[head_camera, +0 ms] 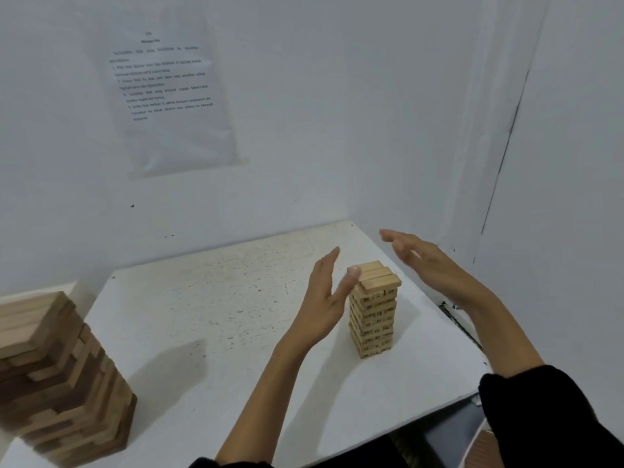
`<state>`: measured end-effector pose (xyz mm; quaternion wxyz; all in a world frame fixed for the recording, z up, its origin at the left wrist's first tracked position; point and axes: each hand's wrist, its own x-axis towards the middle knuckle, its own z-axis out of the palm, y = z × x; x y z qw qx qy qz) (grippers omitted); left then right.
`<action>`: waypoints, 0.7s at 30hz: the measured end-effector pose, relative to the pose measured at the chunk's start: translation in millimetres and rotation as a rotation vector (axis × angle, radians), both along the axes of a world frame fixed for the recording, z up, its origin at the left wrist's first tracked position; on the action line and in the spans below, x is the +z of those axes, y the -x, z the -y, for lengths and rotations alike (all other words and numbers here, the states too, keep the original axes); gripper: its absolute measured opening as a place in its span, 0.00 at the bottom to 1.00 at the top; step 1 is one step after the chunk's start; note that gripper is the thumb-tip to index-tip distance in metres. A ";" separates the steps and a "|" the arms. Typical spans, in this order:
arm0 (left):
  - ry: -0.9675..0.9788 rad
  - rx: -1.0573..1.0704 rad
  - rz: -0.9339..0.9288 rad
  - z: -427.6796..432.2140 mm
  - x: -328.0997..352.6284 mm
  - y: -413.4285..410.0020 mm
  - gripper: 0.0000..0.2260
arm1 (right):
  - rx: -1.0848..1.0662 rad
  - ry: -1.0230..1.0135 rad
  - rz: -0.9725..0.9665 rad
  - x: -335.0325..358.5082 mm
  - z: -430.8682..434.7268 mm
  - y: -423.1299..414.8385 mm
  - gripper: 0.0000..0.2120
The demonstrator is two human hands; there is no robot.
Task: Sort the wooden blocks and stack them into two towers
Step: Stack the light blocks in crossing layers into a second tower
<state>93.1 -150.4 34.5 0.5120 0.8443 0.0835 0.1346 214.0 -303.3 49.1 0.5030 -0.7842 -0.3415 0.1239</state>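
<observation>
Small numbered tower [374, 314] between two released hands on the white counter [219, 298].
The left hand [324, 298] (fingers straight, thumb at the top layer) stands just beside it; the right hand [429, 261], flat, hovers apart. A larger tower [57, 376] stands well left of both hands, with a printed sheet [169, 92] on the wall beyond.

I find print in two places. The sheet of paper [175, 96] on the wall carries a short centred heading and several lines of black type, all too blurred for me to read. The side faces of the small block tower [373, 319] bear dark printed digits. One near the top is perhaps 48, and the others I cannot make out.
</observation>
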 end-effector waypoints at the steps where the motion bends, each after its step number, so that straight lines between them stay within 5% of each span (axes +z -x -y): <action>1: 0.090 0.018 -0.014 6.2 2.8 3.4 0.35 | -0.056 -0.069 -0.064 -3.1 -2.3 3.9 0.29; 6: 0.505 -0.043 -0.028 39.6 17.9 13.2 0.12 | -0.128 -0.275 -0.361 -21.7 -20.2 23.9 0.37; 21: 0.542 -0.041 -0.056 50.8 -0.2 -5.7 0.43 | -0.166 -0.280 -0.453 -23.9 -31.1 33.6 0.35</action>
